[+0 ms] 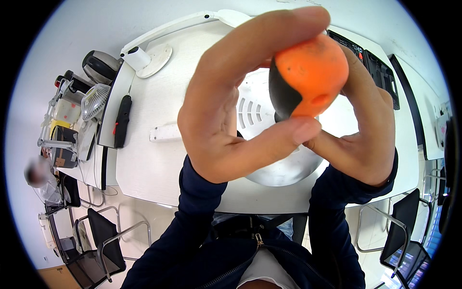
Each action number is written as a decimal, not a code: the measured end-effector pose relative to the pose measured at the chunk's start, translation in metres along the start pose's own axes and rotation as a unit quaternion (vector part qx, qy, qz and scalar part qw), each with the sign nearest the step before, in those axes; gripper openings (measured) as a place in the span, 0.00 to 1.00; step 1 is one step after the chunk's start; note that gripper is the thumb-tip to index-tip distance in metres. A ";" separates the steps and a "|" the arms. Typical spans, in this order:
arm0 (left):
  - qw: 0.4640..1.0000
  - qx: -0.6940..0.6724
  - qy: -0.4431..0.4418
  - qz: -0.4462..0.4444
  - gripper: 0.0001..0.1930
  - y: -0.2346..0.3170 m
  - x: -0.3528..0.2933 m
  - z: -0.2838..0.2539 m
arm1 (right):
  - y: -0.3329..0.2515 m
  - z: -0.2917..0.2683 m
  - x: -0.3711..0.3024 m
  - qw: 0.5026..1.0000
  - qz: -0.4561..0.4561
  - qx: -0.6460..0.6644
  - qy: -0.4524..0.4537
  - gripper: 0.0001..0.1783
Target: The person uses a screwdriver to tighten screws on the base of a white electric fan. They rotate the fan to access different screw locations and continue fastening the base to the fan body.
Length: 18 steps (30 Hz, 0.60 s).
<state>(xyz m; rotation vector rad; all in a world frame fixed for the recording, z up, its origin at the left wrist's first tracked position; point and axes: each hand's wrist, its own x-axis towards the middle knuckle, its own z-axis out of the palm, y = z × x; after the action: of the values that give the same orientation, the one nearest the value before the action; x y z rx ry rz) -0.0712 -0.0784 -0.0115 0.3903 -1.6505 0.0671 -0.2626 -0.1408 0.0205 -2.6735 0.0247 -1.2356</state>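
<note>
Gripping a rounded orange-and-black plastic tool handle (308, 77), left hand (226, 111) and right hand (361, 139) hiding its lower end, grey vented round casing (260, 120) half covered on white desk (154, 159).

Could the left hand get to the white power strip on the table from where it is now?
Probably yes. The left hand is raised, pinching the orange-and-black tool handle together with the right hand. The white power strip lies bare just to its left, with nothing between.
</note>
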 end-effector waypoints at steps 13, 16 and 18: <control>0.995 0.078 0.057 -0.006 0.44 0.011 0.008 0.014 | -0.003 -0.005 0.011 0.994 0.067 0.055 -0.071 0.38; 0.994 0.061 0.096 -0.007 0.43 0.012 0.006 0.022 | 0.001 -0.002 0.005 0.994 0.081 0.049 -0.061 0.38; 0.991 0.060 0.122 -0.014 0.42 0.020 0.007 0.023 | 0.001 -0.001 0.005 0.996 0.066 0.026 -0.048 0.38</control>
<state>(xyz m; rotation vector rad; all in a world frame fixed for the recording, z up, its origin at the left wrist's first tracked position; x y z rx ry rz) -0.0998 -0.0674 -0.0043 0.4775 -1.4019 0.1879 -0.2603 -0.1421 0.0250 -2.6355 0.1509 -1.0541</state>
